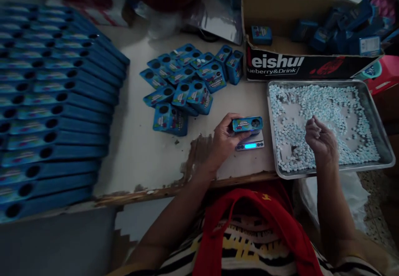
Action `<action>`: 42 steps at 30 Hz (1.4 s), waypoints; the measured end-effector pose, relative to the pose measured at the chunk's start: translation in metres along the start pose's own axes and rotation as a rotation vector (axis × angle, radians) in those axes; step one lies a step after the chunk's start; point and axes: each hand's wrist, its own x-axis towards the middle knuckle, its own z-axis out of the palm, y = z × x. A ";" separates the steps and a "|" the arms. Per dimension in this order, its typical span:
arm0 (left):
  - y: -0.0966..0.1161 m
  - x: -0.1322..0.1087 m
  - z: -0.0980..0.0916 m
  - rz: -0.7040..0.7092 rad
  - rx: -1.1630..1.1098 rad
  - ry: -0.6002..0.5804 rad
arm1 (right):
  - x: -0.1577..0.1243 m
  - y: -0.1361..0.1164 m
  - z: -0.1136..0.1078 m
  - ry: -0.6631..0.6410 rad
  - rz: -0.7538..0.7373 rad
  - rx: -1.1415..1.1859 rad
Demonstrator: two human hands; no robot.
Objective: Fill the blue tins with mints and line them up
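My left hand [227, 136] grips a small blue candy box [243, 124] by its left end. The box has a round hole in its top, with pale candies showing inside. It is at a small digital scale [260, 141] with a lit blue display; whether it touches the scale I cannot tell. Over the metal tray [273, 151] of white and pale blue candies [324, 97], my right hand [321, 136] is closed with its fingertips drawn together. What lies inside those fingers is hidden.
Several blue boxes [183, 76] lie loosely grouped on the worn white table [134, 151]. Long rows of similar boxes [56, 101] fill the left side. A cardboard carton [268, 66] behind the tray holds more boxes. The table's chipped front edge [187, 188] runs before me.
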 end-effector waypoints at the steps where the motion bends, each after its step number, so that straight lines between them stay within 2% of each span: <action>1: -0.003 -0.001 -0.003 -0.001 0.019 0.005 | -0.002 0.002 0.003 0.003 0.034 -0.016; 6: -0.014 0.001 -0.007 0.056 0.038 -0.061 | -0.005 0.011 0.034 0.072 0.107 -0.163; 10: -0.011 -0.002 -0.031 0.120 0.105 -0.056 | -0.003 0.008 0.051 0.116 0.125 -0.248; 14: 0.003 -0.016 -0.069 0.110 0.203 0.125 | -0.004 -0.002 0.049 0.137 0.170 -0.274; 16: 0.013 -0.022 -0.080 0.094 0.235 0.244 | -0.005 -0.005 0.045 0.138 0.199 -0.282; 19: 0.029 -0.025 -0.082 0.137 0.286 0.356 | -0.004 -0.003 0.042 0.120 0.232 -0.304; 23: 0.043 -0.021 -0.074 0.227 0.350 0.398 | 0.002 0.003 0.039 0.138 0.185 -0.325; 27: 0.044 -0.017 -0.073 0.280 0.437 0.368 | 0.006 0.002 0.034 0.185 0.110 -0.330; 34: 0.034 -0.021 -0.074 0.244 0.482 0.222 | -0.002 0.001 0.028 0.089 0.093 -0.482; 38: 0.031 -0.023 -0.073 0.208 0.499 0.140 | -0.007 0.016 0.037 0.037 0.008 -0.529; 42: 0.022 -0.020 -0.067 0.180 0.496 0.093 | -0.009 0.028 0.051 -0.031 -0.010 -0.490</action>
